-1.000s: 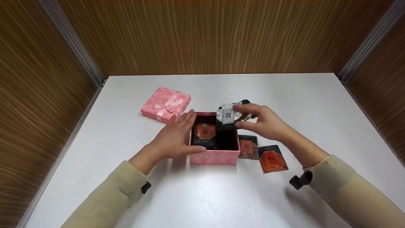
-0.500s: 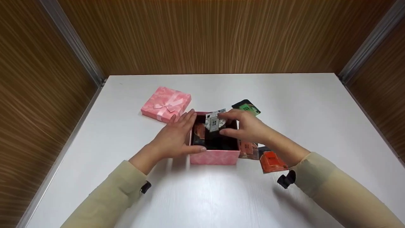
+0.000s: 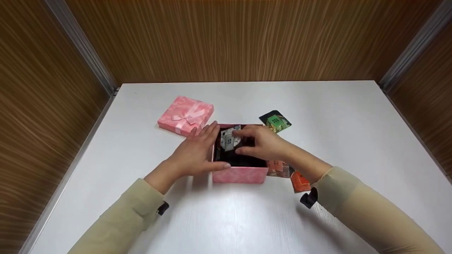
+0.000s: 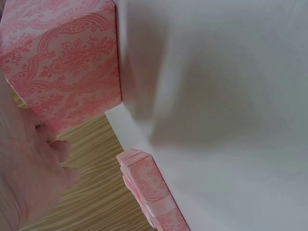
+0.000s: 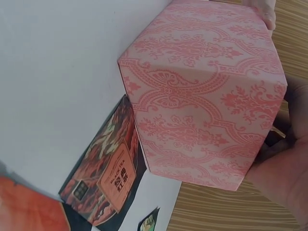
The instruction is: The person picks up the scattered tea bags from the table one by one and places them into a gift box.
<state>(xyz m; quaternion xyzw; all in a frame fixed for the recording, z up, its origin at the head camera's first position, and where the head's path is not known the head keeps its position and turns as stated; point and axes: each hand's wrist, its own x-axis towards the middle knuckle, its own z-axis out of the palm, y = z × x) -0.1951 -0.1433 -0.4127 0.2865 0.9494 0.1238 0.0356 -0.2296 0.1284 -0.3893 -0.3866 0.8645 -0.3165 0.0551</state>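
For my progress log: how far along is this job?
Done: the pink lid is off, lying behind and left of the box.
In hand: the right hand holds a grey-white packet in the box's opening; the left hand rests against the box.
Remaining, probably: the green packet, red packet and orange packet on the table, then the lid.

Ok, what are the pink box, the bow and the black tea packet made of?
The pink box looks like stiff cardboard under matte printed paper: flat walls, crisp edges. The bow on the lid is probably smooth fabric ribbon, since it's looped. The black tea packet seems thin, smooth and printed, lying flat: maybe foil, plastic or paper, I can't tell which.
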